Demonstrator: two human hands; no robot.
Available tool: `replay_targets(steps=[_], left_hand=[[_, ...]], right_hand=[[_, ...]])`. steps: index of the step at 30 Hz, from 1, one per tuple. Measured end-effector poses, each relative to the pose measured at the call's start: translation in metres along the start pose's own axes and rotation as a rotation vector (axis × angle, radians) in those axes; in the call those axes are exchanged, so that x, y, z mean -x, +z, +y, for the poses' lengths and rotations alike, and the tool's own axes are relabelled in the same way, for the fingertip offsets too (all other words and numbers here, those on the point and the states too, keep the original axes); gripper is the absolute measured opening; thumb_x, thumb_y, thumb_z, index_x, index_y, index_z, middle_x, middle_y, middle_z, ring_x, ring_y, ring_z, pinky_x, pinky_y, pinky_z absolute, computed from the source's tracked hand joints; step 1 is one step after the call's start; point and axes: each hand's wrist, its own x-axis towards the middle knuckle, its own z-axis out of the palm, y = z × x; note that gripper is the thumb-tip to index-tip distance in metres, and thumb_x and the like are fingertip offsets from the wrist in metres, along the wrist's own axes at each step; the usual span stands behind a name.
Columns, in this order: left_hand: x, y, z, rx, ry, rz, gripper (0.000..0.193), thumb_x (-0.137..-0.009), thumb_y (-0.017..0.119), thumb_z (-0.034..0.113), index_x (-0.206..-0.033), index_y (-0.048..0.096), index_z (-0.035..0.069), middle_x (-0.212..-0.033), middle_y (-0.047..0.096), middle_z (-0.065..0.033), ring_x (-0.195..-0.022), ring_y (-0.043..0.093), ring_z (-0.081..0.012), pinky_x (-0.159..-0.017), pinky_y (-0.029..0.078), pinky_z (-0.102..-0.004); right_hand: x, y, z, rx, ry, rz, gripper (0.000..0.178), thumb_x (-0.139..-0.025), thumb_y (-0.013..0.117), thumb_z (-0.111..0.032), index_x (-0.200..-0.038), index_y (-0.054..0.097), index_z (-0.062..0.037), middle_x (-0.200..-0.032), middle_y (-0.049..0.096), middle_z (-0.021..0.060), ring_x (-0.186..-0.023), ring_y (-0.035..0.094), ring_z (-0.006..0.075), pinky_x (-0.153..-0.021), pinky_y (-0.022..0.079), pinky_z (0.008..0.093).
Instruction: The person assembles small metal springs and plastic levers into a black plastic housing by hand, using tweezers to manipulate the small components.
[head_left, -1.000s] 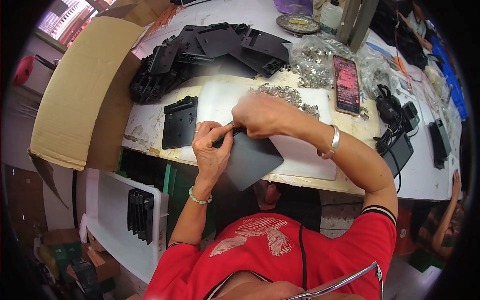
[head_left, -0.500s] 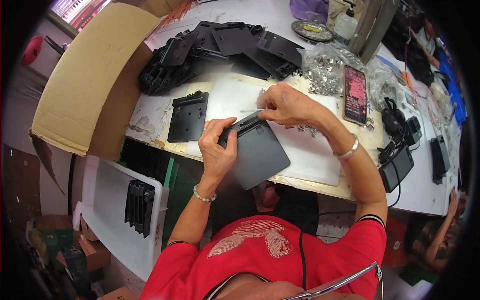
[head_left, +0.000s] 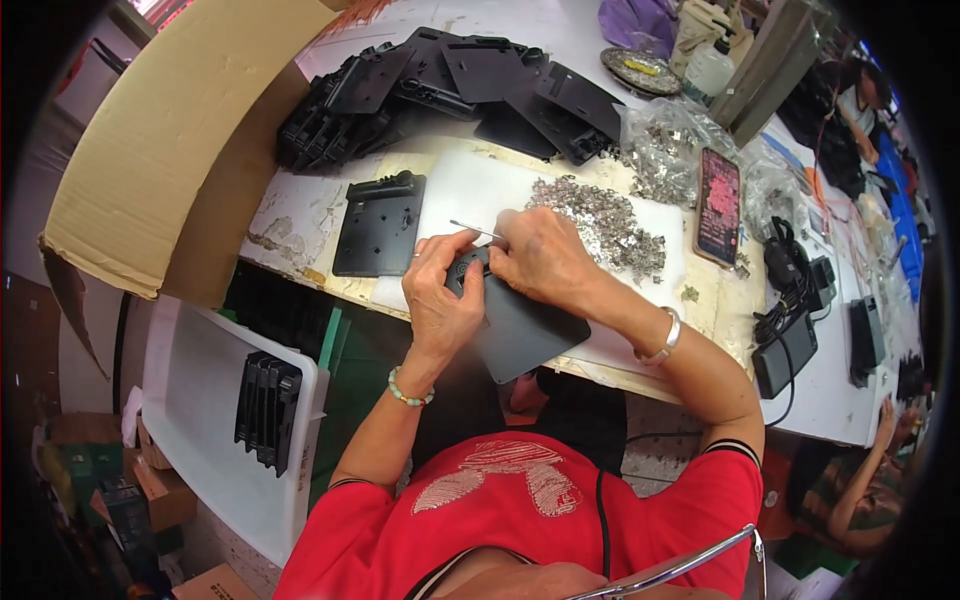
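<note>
My left hand [head_left: 442,290] grips the upper left corner of a flat black plastic panel [head_left: 530,335], its thumb on the face near the raised strip. The panel tilts over the table's front edge, its lower part toward my body. My right hand [head_left: 545,255] is closed at the panel's upper edge, fingertips close to the left hand's. A thin metal rod-like tool [head_left: 474,229] sticks out leftward from its fingers; its exact kind is unclear. Whatever lies under the right fingertips is hidden. Behind that hand, small silvery metal clips [head_left: 605,225] are heaped on a white sheet [head_left: 455,190].
A second black panel [head_left: 378,230] lies left of the sheet. Many more panels [head_left: 490,75] are piled behind. A cardboard box [head_left: 170,150] stands left, above a white bin [head_left: 200,380] holding black parts. To the right are a phone [head_left: 717,205], bagged clips [head_left: 665,150] and a black adapter [head_left: 785,355].
My right hand has moved down and slightly left, closer to my left hand, with the rod-like tool. The heap of clips shows more fully. The whole view has shifted slightly.
</note>
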Motion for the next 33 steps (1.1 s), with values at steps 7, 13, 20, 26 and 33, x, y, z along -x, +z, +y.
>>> replay_targets(steps=[7,13,20,26,33], left_hand=[[0.000,0.000,0.000,0.003,0.036,0.022,0.025,-0.075,0.068,-0.005,-0.100,0.068,-0.001,-0.090,0.069,-0.0141,-0.085,0.064,-0.0323,-0.080,0.050,-0.0390],[0.000,-0.002,0.004,-0.010,-0.009,0.000,0.027,-0.076,0.068,-0.005,-0.102,0.070,0.001,-0.091,0.068,-0.0136,-0.087,0.063,-0.0319,-0.081,0.049,-0.0392],[-0.004,-0.003,0.002,-0.004,0.046,-0.098,0.029,-0.077,0.065,-0.007,-0.104,0.071,0.000,-0.092,0.067,-0.0134,-0.089,0.060,-0.0303,-0.083,0.048,-0.0378],[-0.002,-0.003,0.002,0.171,-0.064,-0.096,0.029,-0.080,0.065,-0.007,-0.108,0.070,-0.001,-0.095,0.067,-0.0110,-0.091,0.060,-0.0234,-0.084,0.049,-0.0328],[-0.001,-0.001,0.002,0.138,-0.069,-0.072,0.028,-0.079,0.067,-0.007,-0.106,0.070,-0.001,-0.094,0.068,-0.0110,-0.088,0.061,-0.0231,-0.083,0.050,-0.0311]], right_hand=[[0.002,-0.004,-0.025,0.149,0.074,0.054,0.020,-0.077,0.069,-0.012,-0.076,0.065,0.0079,-0.072,0.066,0.0282,-0.072,0.070,0.0434,-0.066,0.057,0.0471],[-0.013,-0.019,0.008,-0.115,0.073,0.031,0.024,-0.074,0.068,-0.017,-0.078,0.068,0.0071,-0.067,0.065,0.0228,-0.062,0.067,0.0326,-0.063,0.054,0.0399],[-0.011,-0.048,0.027,-0.298,0.353,-0.148,0.027,-0.072,0.066,-0.020,-0.076,0.068,0.0066,-0.066,0.063,0.0119,-0.065,0.058,0.0174,-0.060,0.048,0.0334],[-0.010,-0.055,0.016,-0.479,0.347,-0.184,0.028,-0.073,0.065,-0.021,-0.075,0.066,0.0075,-0.063,0.060,0.0136,-0.061,0.054,0.0181,-0.058,0.046,0.0356],[-0.005,-0.026,0.018,-0.311,0.167,-0.135,0.029,-0.077,0.065,-0.020,-0.080,0.067,0.0090,-0.061,0.059,0.0215,-0.059,0.061,0.0255,-0.060,0.050,0.0384]])
